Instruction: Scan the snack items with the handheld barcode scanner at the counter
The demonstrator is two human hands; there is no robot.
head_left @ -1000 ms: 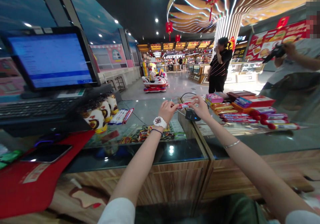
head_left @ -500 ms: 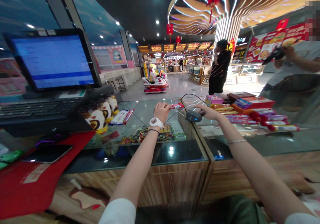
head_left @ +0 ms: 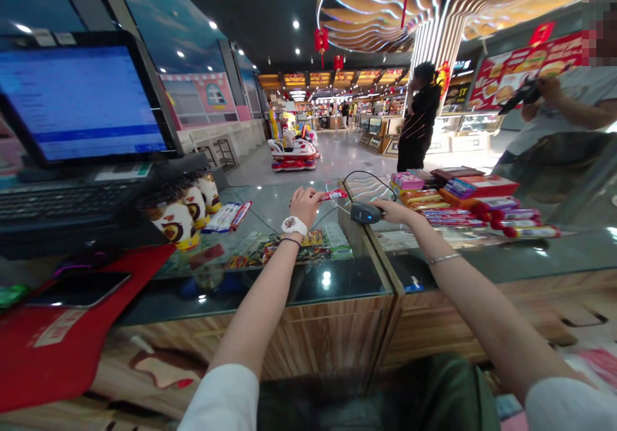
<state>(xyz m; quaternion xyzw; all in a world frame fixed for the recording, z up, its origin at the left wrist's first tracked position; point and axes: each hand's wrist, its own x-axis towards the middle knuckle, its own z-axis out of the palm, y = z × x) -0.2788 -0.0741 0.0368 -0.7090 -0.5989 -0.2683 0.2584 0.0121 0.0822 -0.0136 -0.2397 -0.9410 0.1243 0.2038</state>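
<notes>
My left hand [head_left: 304,205], with a white watch on its wrist, is closed on a small red candy packet [head_left: 333,194] over the glass counter. Just right of it, my right hand [head_left: 393,211] grips a dark barcode scanner [head_left: 365,213] by its handle; a blue light glows on its top. The scanner's head points left, close to the packet but apart from it. A black cable loops up behind the scanner. Flat colourful packets [head_left: 274,249] lie left of my left forearm, and red and white candy bars [head_left: 241,215] rest further left.
Stacked candy boxes and rolls [head_left: 475,200] sit on the right counter [head_left: 443,283]. Patterned cups [head_left: 176,216], a monitor [head_left: 87,103], a keyboard [head_left: 62,196] and a phone [head_left: 81,288] on a red mat [head_left: 62,367] stand left. Two people are beyond the counter.
The whole view has shifted slightly, so everything sits a little further left and higher. Both hands keep their grips; the scanner's handle is now more covered by my right hand.
</notes>
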